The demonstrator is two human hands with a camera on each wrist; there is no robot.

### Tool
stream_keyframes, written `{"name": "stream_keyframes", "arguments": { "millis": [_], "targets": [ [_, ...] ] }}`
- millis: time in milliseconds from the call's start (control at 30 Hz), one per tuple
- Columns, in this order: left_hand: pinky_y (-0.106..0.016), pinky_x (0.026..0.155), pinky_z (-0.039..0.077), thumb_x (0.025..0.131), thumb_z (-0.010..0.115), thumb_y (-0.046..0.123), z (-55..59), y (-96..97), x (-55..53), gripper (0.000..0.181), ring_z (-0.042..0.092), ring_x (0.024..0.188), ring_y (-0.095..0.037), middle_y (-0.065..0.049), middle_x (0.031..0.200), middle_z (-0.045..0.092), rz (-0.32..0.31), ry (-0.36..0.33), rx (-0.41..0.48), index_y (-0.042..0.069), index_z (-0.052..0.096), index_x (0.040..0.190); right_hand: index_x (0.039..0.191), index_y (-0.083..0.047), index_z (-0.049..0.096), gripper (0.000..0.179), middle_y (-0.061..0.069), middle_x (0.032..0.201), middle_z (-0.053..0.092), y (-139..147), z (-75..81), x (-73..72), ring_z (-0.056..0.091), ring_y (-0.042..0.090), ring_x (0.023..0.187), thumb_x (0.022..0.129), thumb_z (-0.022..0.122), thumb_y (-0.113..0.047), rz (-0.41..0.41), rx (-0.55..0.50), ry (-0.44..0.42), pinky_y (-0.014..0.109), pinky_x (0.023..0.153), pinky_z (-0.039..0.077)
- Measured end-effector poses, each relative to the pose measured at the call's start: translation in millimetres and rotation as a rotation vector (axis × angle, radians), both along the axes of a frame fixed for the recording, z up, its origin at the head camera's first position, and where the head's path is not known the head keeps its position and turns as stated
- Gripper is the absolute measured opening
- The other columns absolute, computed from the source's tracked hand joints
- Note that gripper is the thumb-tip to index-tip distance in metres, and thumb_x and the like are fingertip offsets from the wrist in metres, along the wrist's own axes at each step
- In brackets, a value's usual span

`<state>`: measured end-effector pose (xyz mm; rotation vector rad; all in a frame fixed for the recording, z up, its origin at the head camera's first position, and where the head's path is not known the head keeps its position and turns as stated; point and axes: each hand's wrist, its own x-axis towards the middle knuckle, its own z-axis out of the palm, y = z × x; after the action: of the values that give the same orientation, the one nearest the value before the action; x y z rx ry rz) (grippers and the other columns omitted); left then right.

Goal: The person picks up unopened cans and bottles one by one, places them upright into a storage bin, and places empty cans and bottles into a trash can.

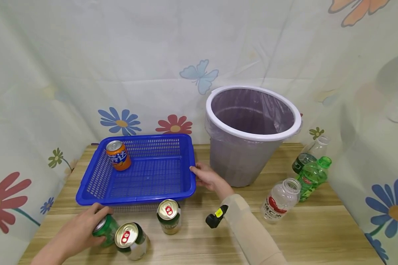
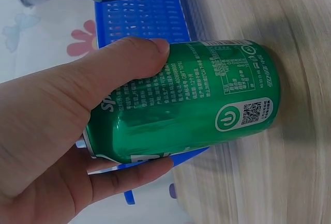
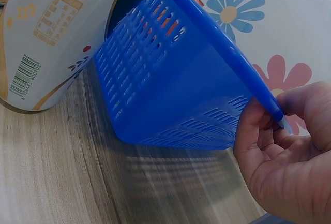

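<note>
The green can [image 1: 108,231] sits by the near left corner of the blue basket [image 1: 132,201], on or barely above the desk [image 1: 199,243], I can't tell which; the left hand [image 1: 81,229] reaches in from the side, thumb and fingers wrapped about it, while the right hand [image 1: 208,177], forearm slanting forward, pinches the basket's right rim, thumb on top

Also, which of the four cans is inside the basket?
The orange can; the green can in the left hand and the two gold-topped cans are all outside the blue basket.
</note>
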<state>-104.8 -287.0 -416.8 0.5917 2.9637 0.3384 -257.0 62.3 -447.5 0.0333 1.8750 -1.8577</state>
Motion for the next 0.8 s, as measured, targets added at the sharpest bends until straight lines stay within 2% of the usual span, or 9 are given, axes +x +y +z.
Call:
{"name": "stream_keyframes", "arguments": {
  "millis": [233,433,800],
  "targets": [
    [-0.032,0.064,0.05,0.06,0.084,0.025,0.9,0.1,-0.3,0.057,0.054,0.08,-0.014,-0.002,0.097,0.053,-0.029,0.024,-0.014,0.016,0.058,0.109,0.126,0.006,0.041,0.035,0.026,0.116,0.054,0.5,-0.6,-0.1,0.06,0.032,0.098,0.098,0.04,-0.016,-0.004,0.003,0.001,0.036,0.075,0.055],
    [-0.029,0.061,0.05,0.061,0.084,0.024,2.9,0.3,-1.0,0.057,0.053,0.08,-0.013,-0.002,0.097,0.051,-0.039,0.002,-0.019,0.017,0.057,0.11,0.125,0.005,0.042,0.034,0.024,0.112,0.056,-0.3,-1.3,0.2,0.061,0.024,0.089,0.098,0.041,-0.015,-0.005,0.009,0.011,0.036,0.074,0.055],
    [-0.033,0.064,0.051,0.061,0.084,0.023,5.2,2.1,-3.5,0.057,0.055,0.082,-0.015,-0.003,0.099,0.051,-0.057,-0.035,-0.009,0.016,0.055,0.11,0.126,0.006,0.041,0.035,0.026,0.113,0.055,-0.5,-1.2,0.3,0.061,0.027,0.091,0.098,0.041,-0.014,-0.003,-0.003,0.008,0.037,0.075,0.055]
  ]
}}
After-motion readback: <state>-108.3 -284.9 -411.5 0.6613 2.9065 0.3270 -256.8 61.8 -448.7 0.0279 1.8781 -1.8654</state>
